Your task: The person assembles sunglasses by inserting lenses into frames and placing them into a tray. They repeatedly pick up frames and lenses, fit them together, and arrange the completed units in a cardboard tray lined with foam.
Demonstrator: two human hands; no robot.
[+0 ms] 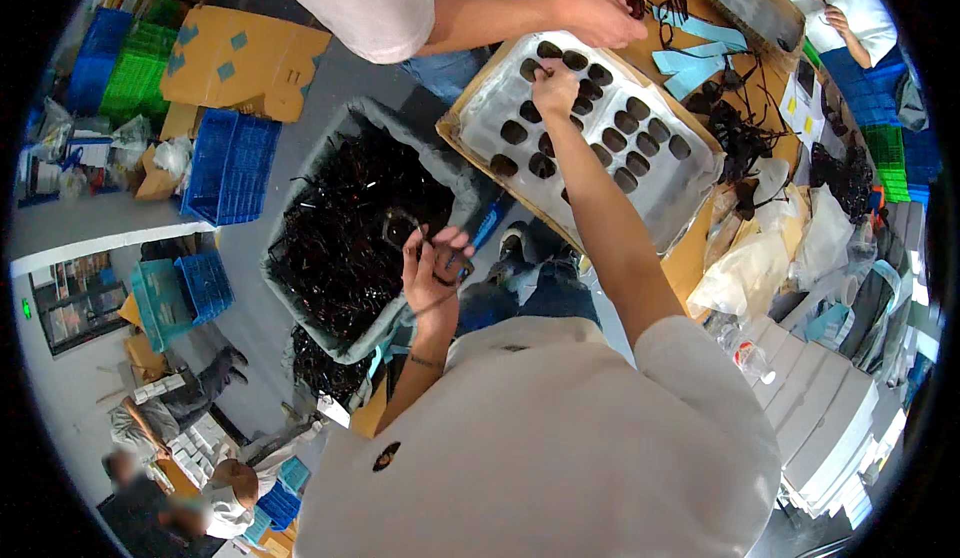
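Note:
My left hand (437, 270) is closed around a dark spectacle frame (401, 228), above a grey-lined bin. That bin (462, 171) is heaped with dark, glossy spectacle frames (345, 228). Reaching into a shallow, white-lined tray (590, 196), my right hand (556, 93) has its fingers pinched at a dark lens near the far left corner; the fingers partly cover it. Several rounded dark lenses (615, 140) lie in rows in the tray. Across from me, a co-worker's hands (606, 16) hold a small dark item, its kind unclear.
The table (683, 276) holds light-blue strips (690, 63), loose dark frames (740, 123) and plastic bags (745, 268) right of the tray. White boxes (815, 408) are stacked at my right. Blue crates (232, 166) and a cardboard box (243, 63) stand to the left. Other people are nearby.

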